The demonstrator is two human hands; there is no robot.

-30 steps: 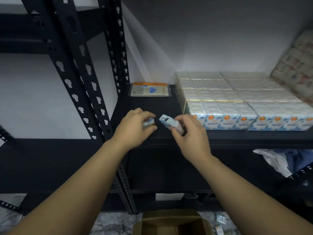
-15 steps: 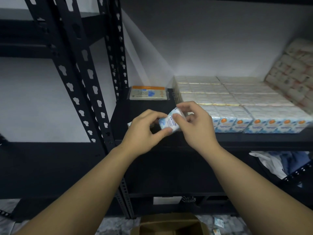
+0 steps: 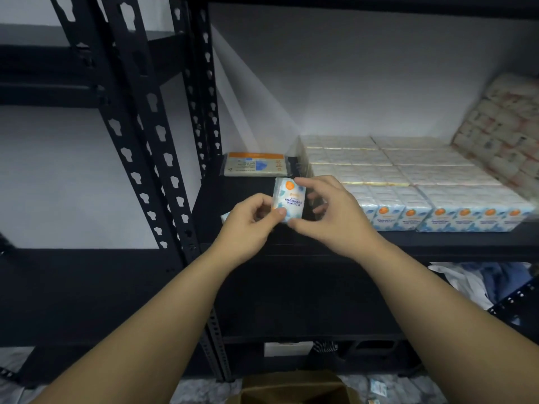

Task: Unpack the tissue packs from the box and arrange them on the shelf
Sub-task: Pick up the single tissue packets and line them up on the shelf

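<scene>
A small white-and-blue tissue pack [image 3: 288, 201] with an orange dot stands upright over the black shelf [image 3: 210, 211], near its front edge. My left hand [image 3: 250, 225] pinches its lower left side. My right hand [image 3: 329, 211] holds its right side and top corner with fingers curled. A corner of a second pack [image 3: 224, 217] peeks out left of my left hand. Rows of the same packs [image 3: 408, 182] fill the shelf to the right. The cardboard box [image 3: 294, 389] sits on the floor below, partly cut off.
A flat orange-topped pack [image 3: 256, 164] lies at the shelf's back left. Black perforated uprights [image 3: 151, 141] stand at left. A leaning bundle of other packs [image 3: 504, 129] is at far right. Cloth [image 3: 472, 281] lies on the lower shelf. Loose packs [image 3: 377, 387] lie on the floor.
The two hands came together, and the pack from my right hand has been turned upright, now gripped by both. My view has moved closer to the shelf.
</scene>
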